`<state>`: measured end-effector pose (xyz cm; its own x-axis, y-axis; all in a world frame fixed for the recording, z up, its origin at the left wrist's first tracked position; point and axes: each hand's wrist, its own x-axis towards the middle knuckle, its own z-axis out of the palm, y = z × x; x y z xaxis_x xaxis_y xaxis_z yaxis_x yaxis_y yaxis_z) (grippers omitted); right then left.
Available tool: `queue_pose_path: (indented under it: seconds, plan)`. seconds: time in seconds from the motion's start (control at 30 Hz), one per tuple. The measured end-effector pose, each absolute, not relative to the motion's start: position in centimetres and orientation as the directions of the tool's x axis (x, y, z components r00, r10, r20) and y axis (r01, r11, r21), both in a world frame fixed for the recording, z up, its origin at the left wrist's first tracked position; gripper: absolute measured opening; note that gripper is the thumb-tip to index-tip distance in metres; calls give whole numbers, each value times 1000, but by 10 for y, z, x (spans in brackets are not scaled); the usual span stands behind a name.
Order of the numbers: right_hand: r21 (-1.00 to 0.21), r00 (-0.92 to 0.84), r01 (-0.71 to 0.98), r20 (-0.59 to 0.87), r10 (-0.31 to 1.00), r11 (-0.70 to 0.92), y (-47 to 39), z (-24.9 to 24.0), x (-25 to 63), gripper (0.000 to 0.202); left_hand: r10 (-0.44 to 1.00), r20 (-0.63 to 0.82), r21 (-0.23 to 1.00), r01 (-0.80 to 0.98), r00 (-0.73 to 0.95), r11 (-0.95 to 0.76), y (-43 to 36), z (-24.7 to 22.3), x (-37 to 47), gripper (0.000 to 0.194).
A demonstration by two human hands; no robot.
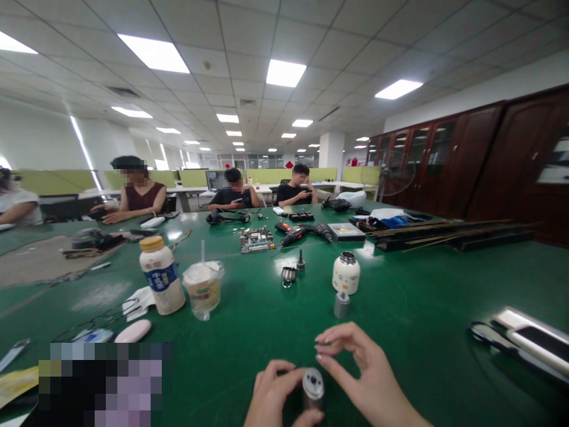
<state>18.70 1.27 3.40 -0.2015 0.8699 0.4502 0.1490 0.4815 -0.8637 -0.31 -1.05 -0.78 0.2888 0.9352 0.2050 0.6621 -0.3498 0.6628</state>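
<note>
My left hand (276, 394) is wrapped round a small grey metal motor (313, 385), thumb and fingers on either side of it. The motor stands upright, its round end face with dark holes turned up. My right hand (358, 370) hovers just right of the motor, fingers curved and a gap between thumb and forefinger; nothing shows between them. Beyond it stands a second metal cylinder (342, 305) with a stub on top. Behind that is an uncapped white bottle (346, 274) with a printed pattern.
A steel cup-like lid with a ring (288, 275) and a drill chuck-like part (301, 261) lie mid-table. A milk bottle (162, 279) and lidded drink cup (203, 287) stand left. Farther back are a circuit board (256, 239), power drills (304, 234) and long rods (444, 232). Several people sit beyond.
</note>
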Motion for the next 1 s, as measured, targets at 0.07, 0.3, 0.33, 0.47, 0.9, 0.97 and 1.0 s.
queue_pose_path:
  seconds: [0.07,0.3,0.33,0.47,0.9,0.97,1.0]
  plan:
    - [-857,-147,206,450,881,472,26,30,198,15,937,209,667,660,280,-346,-11,-6,-3,43]
    - [-871,-248,308,315,916,383,49,10,219,14,933,309,689,633,185,-354,-18,-3,4,39]
    - [-879,-232,288,322,918,381,46,12,216,15,932,310,691,630,186,-355,-19,-2,4,39]
    - [-902,-227,164,360,905,400,22,30,199,17,929,275,698,614,246,-369,-19,1,2,39]
    - [-790,-232,339,456,859,511,0,42,185,10,943,216,728,601,255,-329,-21,10,4,40]
    - [-792,-222,311,477,850,525,0,44,186,14,945,215,729,602,248,-324,-21,10,4,39]
    - [-796,-236,296,474,848,527,-1,44,186,19,944,218,730,600,248,-326,-21,10,4,38]
